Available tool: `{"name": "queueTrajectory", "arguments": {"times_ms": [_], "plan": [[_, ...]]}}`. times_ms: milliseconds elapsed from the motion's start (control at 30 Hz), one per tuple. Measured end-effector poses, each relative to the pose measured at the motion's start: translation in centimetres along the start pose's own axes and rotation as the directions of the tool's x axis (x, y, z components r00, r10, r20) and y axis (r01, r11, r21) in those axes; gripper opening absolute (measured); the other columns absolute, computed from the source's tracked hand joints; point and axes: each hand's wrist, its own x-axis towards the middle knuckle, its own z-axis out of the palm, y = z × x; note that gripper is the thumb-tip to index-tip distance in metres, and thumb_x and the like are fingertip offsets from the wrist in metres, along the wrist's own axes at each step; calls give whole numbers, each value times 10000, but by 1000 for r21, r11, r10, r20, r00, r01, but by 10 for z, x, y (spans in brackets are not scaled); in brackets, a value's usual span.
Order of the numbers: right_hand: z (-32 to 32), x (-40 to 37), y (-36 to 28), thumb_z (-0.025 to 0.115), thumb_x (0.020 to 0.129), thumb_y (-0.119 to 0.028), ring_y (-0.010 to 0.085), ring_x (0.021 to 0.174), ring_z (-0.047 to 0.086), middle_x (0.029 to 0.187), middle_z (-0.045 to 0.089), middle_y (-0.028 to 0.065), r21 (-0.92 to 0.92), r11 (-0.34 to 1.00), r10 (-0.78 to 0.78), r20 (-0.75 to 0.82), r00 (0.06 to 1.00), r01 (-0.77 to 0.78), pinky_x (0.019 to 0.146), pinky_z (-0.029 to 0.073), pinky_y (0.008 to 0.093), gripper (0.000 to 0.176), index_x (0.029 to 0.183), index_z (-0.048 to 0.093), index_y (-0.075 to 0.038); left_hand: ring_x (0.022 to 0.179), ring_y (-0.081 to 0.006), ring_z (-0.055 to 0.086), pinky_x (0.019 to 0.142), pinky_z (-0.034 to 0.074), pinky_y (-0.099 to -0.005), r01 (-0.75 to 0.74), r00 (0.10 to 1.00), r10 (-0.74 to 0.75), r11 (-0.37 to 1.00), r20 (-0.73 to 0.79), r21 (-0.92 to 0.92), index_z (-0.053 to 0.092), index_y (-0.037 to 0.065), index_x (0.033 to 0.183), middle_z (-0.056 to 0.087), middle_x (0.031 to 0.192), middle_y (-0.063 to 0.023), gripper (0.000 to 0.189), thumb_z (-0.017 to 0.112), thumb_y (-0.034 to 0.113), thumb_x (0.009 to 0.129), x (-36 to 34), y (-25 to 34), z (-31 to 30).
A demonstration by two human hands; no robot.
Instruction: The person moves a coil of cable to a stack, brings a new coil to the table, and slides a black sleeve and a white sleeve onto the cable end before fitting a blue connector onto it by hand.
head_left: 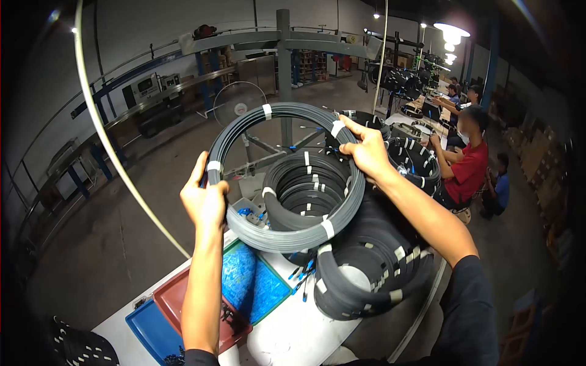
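A grey cable coil (278,242), bound with several white tape bands, is held up in front of me. My left hand (206,198) grips its left side, thumb and fingers around the bundle. On the upper right side, beside a white band, my right hand (367,151) holds the coil. Behind and seen through the ring stands a stack of black coils (293,168) with white bands. Below it to the right, more black coils (342,287) lie stacked, with blue-tipped connectors (303,277) beside them.
On the white table (287,335) are a green-rimmed tray of blue pieces (268,287), a red tray (174,293) and a blue tray (143,332). A pale pole (116,146) rises at the left. People (470,158) sit along the tables at the right.
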Motion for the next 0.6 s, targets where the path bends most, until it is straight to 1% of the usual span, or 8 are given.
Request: {"name": "queueTrajectory", "arguments": {"times_ms": [67,133,233,333,433,467,567,600], "plan": [[-10,43,46,636,711,164,96,855,613,1290,693,140,60,996,63,2,998,-63,783,510,244,721,1413,576,12,606,-71,506,555,432,-239,31,999,-31,999,8,-10,661,59,1365,668,866,-17,796,601,-138,596,29,-32,52],[-14,55,52,630,723,162,105,891,620,1243,701,128,-18,984,176,8,984,-176,790,504,236,717,1420,573,5,555,-82,490,526,418,-244,87,996,-88,996,17,36,642,70,1390,638,782,-17,821,578,-140,599,38,-47,78],[-17,77,108,642,753,163,112,929,640,1228,705,87,8,981,191,50,980,-192,856,509,246,727,1443,575,-56,545,-85,494,510,418,-244,121,992,-122,991,13,54,636,58,1392,639,777,-30,818,573,-146,602,45,-81,103],[-16,80,150,641,754,176,128,1011,636,1286,682,104,-22,985,174,50,983,-173,914,492,248,711,1432,579,-27,555,-102,536,519,462,-254,108,994,-108,993,1,46,622,37,1399,652,783,-48,827,569,-164,598,47,-116,119],[-20,74,178,619,753,194,190,1148,628,1369,637,158,3,951,306,119,945,-308,978,487,283,728,1453,539,10,570,-110,536,515,467,-264,223,974,-225,971,14,92,622,26,1395,672,843,-74,826,568,-180,597,34,-130,124],[-21,72,185,613,754,196,204,1183,622,1388,620,171,-5,950,309,135,942,-311,986,488,284,728,1456,527,23,574,-110,534,518,468,-269,97,995,-96,993,-17,74,624,22,1392,674,857,-83,825,562,-188,596,40,-169,126],[-22,64,206,610,749,205,200,1165,632,1370,635,164,-6,944,326,137,935,-329,992,494,288,730,1450,535,18,608,-125,563,552,485,-275,319,947,-321,946,19,64,627,18,1387,676,864,-79,822,562,-184,592,21,-148,125],[-22,60,210,610,749,205,200,1165,632,1370,635,164,-6,943,332,140,933,-334,992,494,288,730,1450,535,18,608,-125,563,552,485,-275,324,945,-326,944,17,68,627,18,1387,676,864,-79,822,562,-184,592,19,-152,124]]}}
